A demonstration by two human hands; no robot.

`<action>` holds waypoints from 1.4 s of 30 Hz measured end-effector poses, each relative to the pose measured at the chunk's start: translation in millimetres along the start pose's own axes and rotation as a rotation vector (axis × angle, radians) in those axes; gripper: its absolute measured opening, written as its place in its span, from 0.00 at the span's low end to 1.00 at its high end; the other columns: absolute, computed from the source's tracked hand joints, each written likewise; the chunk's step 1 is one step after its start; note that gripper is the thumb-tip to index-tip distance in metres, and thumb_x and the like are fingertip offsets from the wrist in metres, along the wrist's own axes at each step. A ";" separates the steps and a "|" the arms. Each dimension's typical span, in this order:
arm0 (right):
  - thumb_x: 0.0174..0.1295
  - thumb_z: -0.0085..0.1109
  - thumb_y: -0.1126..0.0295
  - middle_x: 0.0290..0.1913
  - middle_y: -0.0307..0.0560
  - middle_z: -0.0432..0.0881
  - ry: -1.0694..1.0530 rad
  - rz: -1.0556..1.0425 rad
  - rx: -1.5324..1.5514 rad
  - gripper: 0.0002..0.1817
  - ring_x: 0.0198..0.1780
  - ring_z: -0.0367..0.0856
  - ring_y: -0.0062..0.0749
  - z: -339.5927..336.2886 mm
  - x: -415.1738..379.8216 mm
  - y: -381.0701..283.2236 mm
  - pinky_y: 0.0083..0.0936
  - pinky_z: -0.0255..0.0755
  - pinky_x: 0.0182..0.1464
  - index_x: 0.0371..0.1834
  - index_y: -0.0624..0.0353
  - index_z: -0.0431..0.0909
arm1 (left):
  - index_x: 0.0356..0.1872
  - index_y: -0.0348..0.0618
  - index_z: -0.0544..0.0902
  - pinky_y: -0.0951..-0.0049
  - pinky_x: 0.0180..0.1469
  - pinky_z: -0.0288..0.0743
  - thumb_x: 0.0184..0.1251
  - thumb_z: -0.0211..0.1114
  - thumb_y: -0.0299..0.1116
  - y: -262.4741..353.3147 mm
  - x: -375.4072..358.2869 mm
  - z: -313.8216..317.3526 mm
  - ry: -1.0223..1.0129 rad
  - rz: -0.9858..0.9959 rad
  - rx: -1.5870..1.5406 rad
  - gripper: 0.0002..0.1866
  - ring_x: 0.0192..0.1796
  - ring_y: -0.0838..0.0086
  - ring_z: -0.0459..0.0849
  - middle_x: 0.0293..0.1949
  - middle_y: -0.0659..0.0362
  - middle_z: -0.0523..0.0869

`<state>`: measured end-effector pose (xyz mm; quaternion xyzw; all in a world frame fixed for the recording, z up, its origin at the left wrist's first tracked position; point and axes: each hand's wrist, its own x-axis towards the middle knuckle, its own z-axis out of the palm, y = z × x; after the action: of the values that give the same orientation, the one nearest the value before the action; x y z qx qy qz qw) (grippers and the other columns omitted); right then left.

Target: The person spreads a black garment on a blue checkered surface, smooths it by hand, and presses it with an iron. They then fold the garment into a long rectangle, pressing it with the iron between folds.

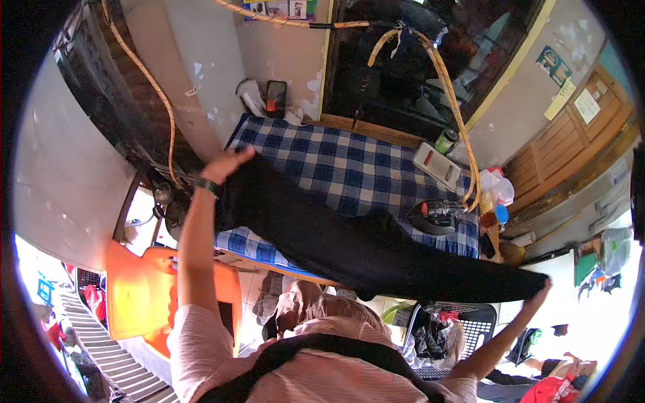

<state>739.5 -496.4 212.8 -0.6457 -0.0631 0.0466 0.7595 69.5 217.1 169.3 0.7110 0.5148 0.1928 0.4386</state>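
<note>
A long black garment that looks like a pair of trousers (322,232) stretches slantwise across the table, wider on the left and narrower on the right. My left hand (227,166) grips its upper left end over the table's left side. At the lower right, my right hand (537,297) pinches the narrow end, held out beyond the table's front edge. Some fingers of both hands are hidden by the cloth. Close to the garment's right half, a black clothes iron (433,216) rests on the checked cloth.
A blue-and-white checked cloth (322,151) covers the table. At its right stand a white tray-like object (437,166), a green can (445,141) and a blue-lidded jar (498,215). A wrapped cord (450,87) hangs above. An orange chair (141,289) and a black basket (477,322) stand below.
</note>
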 end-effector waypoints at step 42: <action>0.62 0.61 0.54 0.36 0.41 0.78 0.701 -0.988 -0.602 0.13 0.33 0.73 0.25 76.6 -328.4 -372.0 0.30 0.73 0.39 0.34 0.50 0.74 | 0.37 0.54 0.86 0.58 0.32 0.70 0.60 0.64 0.40 300.1 142.1 -14.6 1.194 0.983 0.375 0.07 0.32 0.59 0.81 0.29 0.56 0.84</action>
<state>399.2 -531.9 580.2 -0.7013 -0.1111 -0.5380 0.4543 284.1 325.8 398.6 0.6952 0.3141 0.6228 -0.1736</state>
